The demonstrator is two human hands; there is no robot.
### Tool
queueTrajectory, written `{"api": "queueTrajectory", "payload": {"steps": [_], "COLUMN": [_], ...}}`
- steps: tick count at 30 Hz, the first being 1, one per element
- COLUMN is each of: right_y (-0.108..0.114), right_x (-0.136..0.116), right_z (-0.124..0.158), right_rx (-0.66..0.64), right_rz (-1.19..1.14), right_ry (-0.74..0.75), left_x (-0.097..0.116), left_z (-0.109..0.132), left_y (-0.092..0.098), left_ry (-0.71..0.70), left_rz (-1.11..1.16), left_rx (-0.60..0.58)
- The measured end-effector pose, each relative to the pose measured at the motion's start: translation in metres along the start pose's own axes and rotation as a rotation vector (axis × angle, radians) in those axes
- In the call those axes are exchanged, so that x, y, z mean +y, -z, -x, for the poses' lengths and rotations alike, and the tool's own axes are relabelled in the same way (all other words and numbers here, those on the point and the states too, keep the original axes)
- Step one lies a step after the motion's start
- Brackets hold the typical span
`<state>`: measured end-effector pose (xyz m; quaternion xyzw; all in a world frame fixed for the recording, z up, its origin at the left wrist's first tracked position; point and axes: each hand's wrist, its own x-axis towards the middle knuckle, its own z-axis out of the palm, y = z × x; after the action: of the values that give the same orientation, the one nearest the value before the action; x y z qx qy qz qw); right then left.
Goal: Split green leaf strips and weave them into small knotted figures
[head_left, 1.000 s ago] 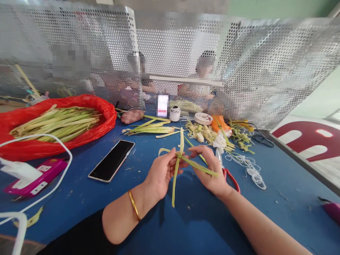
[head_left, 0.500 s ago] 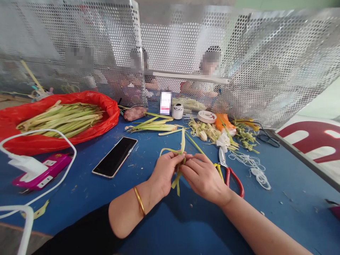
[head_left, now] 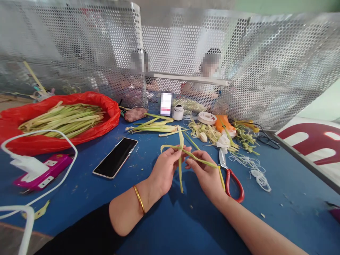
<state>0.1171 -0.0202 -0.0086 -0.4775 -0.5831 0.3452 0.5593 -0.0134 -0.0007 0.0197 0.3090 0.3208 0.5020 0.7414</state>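
Observation:
Over the blue table, my left hand (head_left: 165, 170) is closed, its thumb and fingers pinching pale green leaf strips (head_left: 181, 140) where they cross. One strip loops out to the left; another end hangs below the thumb. My right hand (head_left: 208, 177) is just to the right, fingers curled, with a long leaf strip (head_left: 200, 160) running across them from the crossing. How its fingertips grip that strip is partly hidden. Beside the right hand lie scissors (head_left: 235, 187) with red handles, partly covered by the hand. A yellow-green piece (head_left: 221, 179) shows between that hand and the scissors.
At left are a red bag (head_left: 110, 122) of leaves, a phone (head_left: 115, 158) and a purple power strip (head_left: 57, 166) with a white cable. Leaf stalks (head_left: 154, 126), a tape roll (head_left: 207, 118), scraps (head_left: 199, 130) and white string (head_left: 261, 179) lie farther back. People sit behind the perforated screen (head_left: 180, 42).
My right hand has drawn away from my left to the right and slightly down. The strips, bunched between both hands before, now show as a cross with one length stretched rightward.

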Motion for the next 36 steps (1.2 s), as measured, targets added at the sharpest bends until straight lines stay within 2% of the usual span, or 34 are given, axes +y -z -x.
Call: {"api": "queueTrajectory", "payload": {"steps": [2,4,10,16,20,24,27,29,30,36], "right_y": [-0.003,-0.005,-0.008,-0.004,-0.004,-0.008,-0.008,-0.005,-0.003,0.007], "right_x": [0.003,0.004,0.002,0.0,0.0,0.0,-0.002,-0.004,-0.005,-0.009], "right_z": [0.0,0.002,0.008,0.008,0.009,0.008,0.004,0.001,0.001,0.009], "right_rx": [-0.115,-0.191,-0.163,-0.214,-0.25,-0.199,-0.01,0.125,0.148,-0.003], "right_rz": [-0.04,-0.013,0.055,0.064,0.105,0.063,-0.082,-0.097,-0.063,0.214], "right_ry": [-0.091,-0.113,-0.086,-0.058,-0.029,-0.097,-0.134,-0.085,-0.041,0.238], "left_x": [-0.001,-0.004,-0.008,-0.008,-0.008,-0.005,-0.002,-0.002,-0.003,-0.01], "left_z": [0.002,0.003,0.001,0.002,0.001,-0.001,-0.001,-0.001,-0.001,-0.005], "left_y": [-0.001,-0.002,0.0,-0.002,-0.002,0.0,0.001,0.001,0.001,0.001], "left_ry": [0.001,0.006,-0.027,-0.094,-0.091,-0.029,-0.027,-0.038,-0.039,-0.098], "left_rz": [-0.001,-0.019,-0.128,-0.163,-0.164,-0.143,-0.123,-0.132,-0.143,-0.224], "left_rx": [-0.029,-0.034,-0.041,-0.006,0.022,0.04,0.053,0.076,0.094,0.168]}}
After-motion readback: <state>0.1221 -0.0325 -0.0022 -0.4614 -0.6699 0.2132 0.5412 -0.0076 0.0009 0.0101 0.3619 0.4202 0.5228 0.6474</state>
